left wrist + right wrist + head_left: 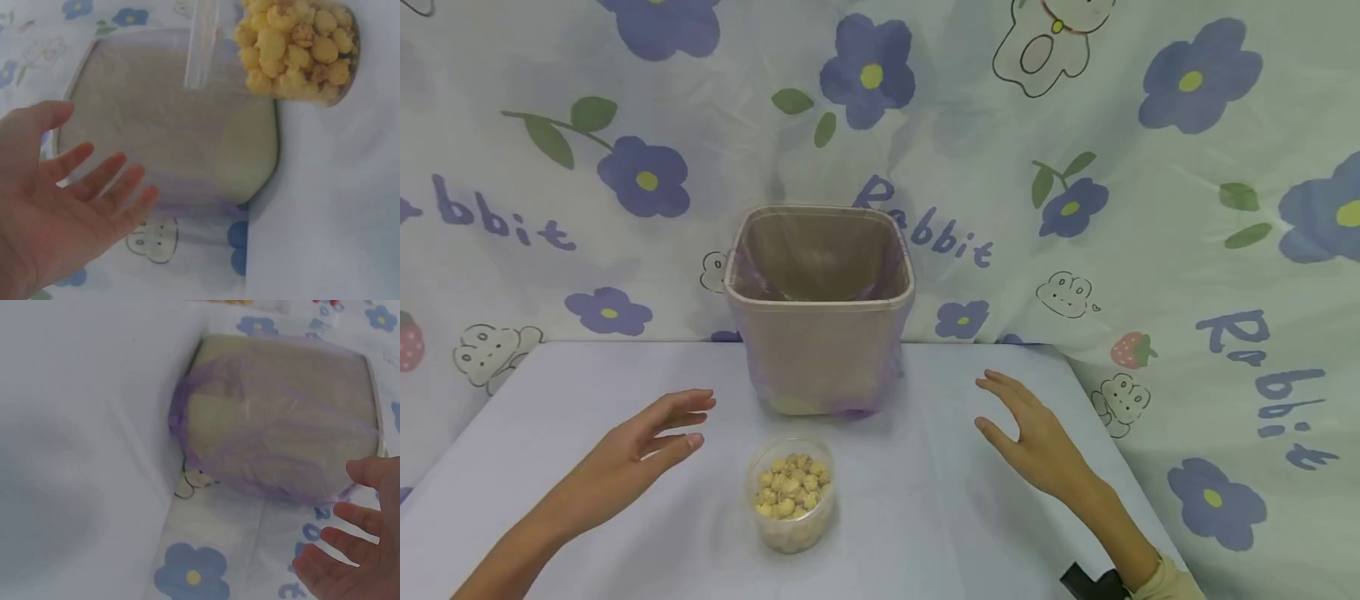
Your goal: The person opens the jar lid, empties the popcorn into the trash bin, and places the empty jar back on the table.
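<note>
A beige square bin (823, 358) with a thin purple bag around it stands at the back of the white table. In front of it is a clear round plastic tub (792, 533) of popcorn (790, 487), with no lid on it. My left hand (632, 458) hovers left of the tub, fingers spread and relaxed, holding nothing. To the right of the bin and tub, my right hand (1037, 437) is held over the table with loose, extended fingers, also holding nothing. Popcorn shows up close through the tub wall in the left wrist view. Neither hand touches the bin or tub.
A white cloth with blue flowers and rabbits (955, 150) hangs behind the table and along its right side. The white tabletop (910, 533) spreads under both hands. A black strap (1093, 583) sits on the right wrist, beside a light sleeve (1168, 581).
</note>
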`<action>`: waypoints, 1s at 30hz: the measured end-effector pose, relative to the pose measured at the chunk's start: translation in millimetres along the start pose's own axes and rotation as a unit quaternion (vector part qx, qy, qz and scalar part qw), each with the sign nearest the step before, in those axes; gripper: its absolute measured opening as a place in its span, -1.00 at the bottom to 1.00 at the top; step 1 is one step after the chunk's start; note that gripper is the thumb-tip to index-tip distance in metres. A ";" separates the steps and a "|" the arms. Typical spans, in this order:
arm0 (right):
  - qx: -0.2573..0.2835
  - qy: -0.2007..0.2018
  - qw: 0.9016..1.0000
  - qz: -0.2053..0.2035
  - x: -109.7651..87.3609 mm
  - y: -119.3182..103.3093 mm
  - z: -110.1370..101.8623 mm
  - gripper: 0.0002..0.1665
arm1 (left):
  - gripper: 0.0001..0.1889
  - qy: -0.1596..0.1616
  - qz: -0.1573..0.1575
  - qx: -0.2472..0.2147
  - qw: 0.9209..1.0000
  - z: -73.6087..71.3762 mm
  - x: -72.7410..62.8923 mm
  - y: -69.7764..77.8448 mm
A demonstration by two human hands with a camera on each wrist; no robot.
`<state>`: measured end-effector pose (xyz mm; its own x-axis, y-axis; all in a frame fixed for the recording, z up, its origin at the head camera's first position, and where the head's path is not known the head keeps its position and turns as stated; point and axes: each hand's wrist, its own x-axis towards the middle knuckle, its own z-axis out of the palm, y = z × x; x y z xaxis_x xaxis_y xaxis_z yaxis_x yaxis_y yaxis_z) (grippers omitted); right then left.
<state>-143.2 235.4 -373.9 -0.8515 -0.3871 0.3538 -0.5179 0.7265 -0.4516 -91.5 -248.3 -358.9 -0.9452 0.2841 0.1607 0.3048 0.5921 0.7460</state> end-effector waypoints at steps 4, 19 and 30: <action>0.047 -0.014 0.999 -0.006 -4.1 -2.2 14.4 -0.46 | -0.49 -0.012 0.012 -0.034 0.999 11.5 -2.8 -0.5; 0.288 -0.116 0.950 0.035 -7.8 -22.5 62.9 -0.38 | -0.35 -0.038 -0.013 -0.082 0.996 49.0 -11.9 -17.9; 0.389 -0.183 0.902 0.052 -7.1 -40.4 96.2 -0.23 | -0.15 -0.091 -0.071 -0.162 0.980 70.0 -14.3 -23.4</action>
<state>-124.2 154.1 -437.0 -0.7951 -0.6046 0.0473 -0.2141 0.2068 -0.9547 -76.9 -213.4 -423.8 -0.9296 0.3644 -0.0555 0.0914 0.3737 0.9230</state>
